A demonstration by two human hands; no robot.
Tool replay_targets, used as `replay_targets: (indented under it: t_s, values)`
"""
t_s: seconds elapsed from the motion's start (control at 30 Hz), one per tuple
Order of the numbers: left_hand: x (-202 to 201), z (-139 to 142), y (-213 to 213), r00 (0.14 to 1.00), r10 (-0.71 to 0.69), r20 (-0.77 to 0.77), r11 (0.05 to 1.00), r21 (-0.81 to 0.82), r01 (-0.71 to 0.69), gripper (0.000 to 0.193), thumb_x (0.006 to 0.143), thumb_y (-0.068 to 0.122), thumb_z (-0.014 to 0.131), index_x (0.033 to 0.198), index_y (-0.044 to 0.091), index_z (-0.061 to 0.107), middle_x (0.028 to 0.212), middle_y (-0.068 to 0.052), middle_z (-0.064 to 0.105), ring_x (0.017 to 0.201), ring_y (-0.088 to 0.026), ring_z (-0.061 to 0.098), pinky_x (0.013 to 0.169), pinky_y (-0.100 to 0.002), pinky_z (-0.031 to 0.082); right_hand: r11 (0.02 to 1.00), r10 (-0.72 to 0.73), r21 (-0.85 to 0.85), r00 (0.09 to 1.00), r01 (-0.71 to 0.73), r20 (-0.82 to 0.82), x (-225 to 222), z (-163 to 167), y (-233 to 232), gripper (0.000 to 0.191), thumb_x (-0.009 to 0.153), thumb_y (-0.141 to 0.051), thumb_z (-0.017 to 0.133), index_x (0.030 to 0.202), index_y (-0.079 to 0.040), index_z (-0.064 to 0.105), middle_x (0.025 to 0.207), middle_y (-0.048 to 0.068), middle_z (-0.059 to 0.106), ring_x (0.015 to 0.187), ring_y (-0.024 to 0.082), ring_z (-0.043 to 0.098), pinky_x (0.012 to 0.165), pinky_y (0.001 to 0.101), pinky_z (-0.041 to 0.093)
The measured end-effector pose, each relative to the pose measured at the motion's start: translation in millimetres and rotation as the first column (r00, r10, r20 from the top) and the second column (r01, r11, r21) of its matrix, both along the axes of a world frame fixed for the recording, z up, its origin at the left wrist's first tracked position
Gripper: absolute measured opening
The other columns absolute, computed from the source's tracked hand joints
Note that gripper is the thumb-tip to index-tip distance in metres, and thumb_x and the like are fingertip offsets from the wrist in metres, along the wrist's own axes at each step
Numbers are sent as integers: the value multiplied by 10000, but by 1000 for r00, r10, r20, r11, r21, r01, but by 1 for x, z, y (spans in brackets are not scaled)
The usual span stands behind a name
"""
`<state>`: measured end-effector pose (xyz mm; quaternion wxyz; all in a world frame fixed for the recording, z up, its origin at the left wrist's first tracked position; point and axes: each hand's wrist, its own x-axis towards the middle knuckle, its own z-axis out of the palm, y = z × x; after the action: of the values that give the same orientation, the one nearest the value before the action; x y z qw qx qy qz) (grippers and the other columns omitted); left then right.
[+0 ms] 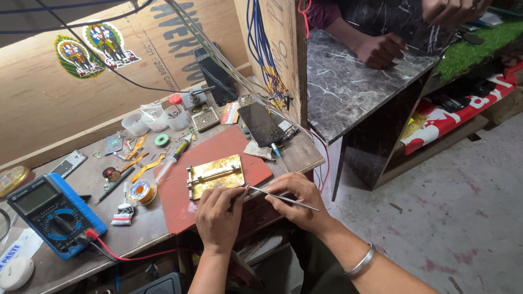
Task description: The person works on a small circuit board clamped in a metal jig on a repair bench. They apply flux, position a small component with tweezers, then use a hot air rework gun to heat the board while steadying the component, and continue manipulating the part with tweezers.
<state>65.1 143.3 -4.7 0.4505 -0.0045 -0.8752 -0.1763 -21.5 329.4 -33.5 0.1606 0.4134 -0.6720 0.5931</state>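
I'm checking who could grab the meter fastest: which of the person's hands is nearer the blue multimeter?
Left. The left hand is at the red mat's front edge, right of the blue multimeter. The right hand, holding tweezers, is farther right, beyond the left hand.

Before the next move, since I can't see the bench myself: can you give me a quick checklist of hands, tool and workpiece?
1. Right hand holds tweezers: ok.
2. Tweezer tip at the brass holder edge: ok.
3. Left hand beside the holder: ok; what its grip pinches: cannot tell.
4. Holder lies on the red mat: ok.
5. Part clamped in holder: cannot tell.
6. Multimeter apart from both hands: ok.
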Motion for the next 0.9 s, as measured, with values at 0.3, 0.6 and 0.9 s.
replay_targets:
  t_s: [0.3,0.6,0.9]
  values:
    - [0,-2,-1,1000,-3,8,1000,-10,3,135,767,103,801,885,141,746,874,-9,713,853,-244,654,747,-380,535,999,-16,33,1000,16,7,2,0,1,151,807,-108,826,937,-87,753,980,57,777,974,224,724,893,352,545]
    - [0,-2,0,1000,8,24,1000,-11,-8,145,768,102,800,892,150,741,871,0,707,857,-245,649,749,-380,531,999,-9,49,999,12,-43,0,-3,3,179,809,-122,834,967,-89,758,1036,69,759,1002,231,716,908,355,539]
    - [0,-4,0,1000,8,15,1000,-14,-7,139,775,109,800,895,149,742,880,-1,710,858,-241,650,752,-377,534,999,-31,33,999,32,-32,0,-5,3,167,815,-109,824,960,-84,746,1027,71,771,1016,232,719,935,361,531]
